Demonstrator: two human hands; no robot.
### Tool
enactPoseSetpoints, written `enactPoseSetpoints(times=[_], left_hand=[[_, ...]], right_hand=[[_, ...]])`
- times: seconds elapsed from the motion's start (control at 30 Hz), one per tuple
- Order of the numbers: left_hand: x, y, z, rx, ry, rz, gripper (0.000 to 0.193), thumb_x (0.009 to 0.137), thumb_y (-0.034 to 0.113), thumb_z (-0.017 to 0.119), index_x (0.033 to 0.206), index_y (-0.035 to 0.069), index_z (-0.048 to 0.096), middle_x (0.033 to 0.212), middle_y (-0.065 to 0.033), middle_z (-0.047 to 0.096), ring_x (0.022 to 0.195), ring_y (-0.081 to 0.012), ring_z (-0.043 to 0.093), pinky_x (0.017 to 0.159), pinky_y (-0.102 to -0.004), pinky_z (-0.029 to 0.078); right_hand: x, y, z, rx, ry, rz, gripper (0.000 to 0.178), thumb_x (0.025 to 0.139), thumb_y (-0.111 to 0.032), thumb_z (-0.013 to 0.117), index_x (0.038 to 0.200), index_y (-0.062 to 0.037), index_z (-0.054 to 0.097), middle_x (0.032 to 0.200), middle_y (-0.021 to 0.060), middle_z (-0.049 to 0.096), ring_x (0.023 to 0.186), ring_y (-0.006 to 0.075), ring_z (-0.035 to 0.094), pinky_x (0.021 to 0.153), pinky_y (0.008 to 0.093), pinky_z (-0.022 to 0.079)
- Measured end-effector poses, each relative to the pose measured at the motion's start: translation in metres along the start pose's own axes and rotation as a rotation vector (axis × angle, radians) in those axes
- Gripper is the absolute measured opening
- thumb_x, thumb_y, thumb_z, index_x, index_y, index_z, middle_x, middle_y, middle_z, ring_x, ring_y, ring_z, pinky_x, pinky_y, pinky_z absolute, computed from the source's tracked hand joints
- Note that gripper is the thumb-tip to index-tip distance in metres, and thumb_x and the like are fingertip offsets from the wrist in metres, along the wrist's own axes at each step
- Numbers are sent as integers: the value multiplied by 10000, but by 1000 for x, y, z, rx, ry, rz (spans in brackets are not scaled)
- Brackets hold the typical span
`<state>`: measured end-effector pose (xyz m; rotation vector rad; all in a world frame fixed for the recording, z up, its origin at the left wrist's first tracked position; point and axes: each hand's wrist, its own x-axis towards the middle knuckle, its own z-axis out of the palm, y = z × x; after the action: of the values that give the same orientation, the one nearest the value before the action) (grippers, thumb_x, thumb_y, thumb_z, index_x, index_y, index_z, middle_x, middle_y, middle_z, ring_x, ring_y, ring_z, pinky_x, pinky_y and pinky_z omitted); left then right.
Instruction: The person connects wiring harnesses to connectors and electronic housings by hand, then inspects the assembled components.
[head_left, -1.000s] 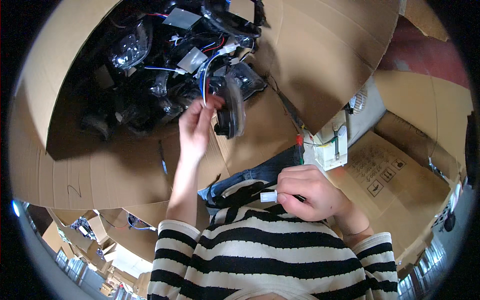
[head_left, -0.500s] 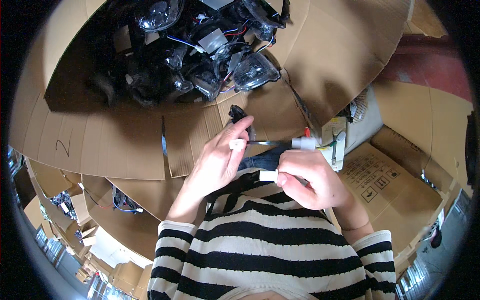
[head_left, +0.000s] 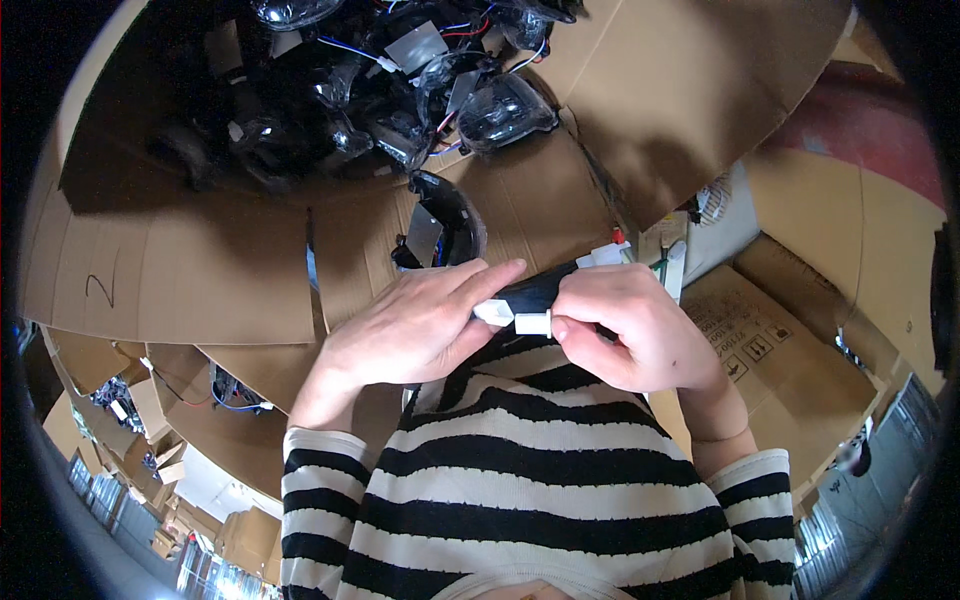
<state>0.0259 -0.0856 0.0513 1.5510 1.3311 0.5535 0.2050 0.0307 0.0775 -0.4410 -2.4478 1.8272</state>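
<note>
Close together in front of my body, both hands are closed on small white plastic wire connectors. My left hand (head_left: 415,318) pinches one white connector (head_left: 493,312) between thumb and fingers. The fist of my right hand (head_left: 628,325) grips another white connector (head_left: 533,324), whose end points at the first one; whether they touch I cannot tell. Just beyond my left fingers is a black curved lamp (head_left: 462,225) with a clear cover and a grey label. Its lower end is hidden behind that hand. A pale plastic block (head_left: 603,255) sits behind my right knuckles.
Ahead stands a large open carton (head_left: 190,290), holding several black lamps (head_left: 505,112) with loose coloured wires. A pale device (head_left: 674,262) with wires lies right of my right hand. A printed carton (head_left: 790,350) stands further right, and more open boxes (head_left: 200,395) are at the left.
My left hand has turned and brought its connector close to the right one. The lamp beyond it has swung into fuller view. My right hand has shifted slightly away from my body.
</note>
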Motion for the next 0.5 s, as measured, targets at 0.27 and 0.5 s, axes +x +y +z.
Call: enactPoseSetpoints(times=[0.27, 0.5], left_hand=[[7, 5, -13, 54, -301, 1, 352, 764, 110, 528, 1084, -10, 443, 773, -121, 511, 705, -297, 533, 590, -384, 430], [12, 5, -14, 66, -314, 39, 299, 772, 113, 526, 1040, -7, 472, 763, -136, 519, 700, -310, 537, 596, -389, 435]], right_hand=[[1, 1, -4, -29, -78, 11, 83, 696, -88, 551, 666, -21, 511, 583, 118, 501, 541, 306, 509, 486, 383, 374], [0, 3, -3, -49, -43, -8, 96, 694, -88, 556, 643, -24, 505, 572, 119, 497, 534, 299, 510, 486, 374, 389]])
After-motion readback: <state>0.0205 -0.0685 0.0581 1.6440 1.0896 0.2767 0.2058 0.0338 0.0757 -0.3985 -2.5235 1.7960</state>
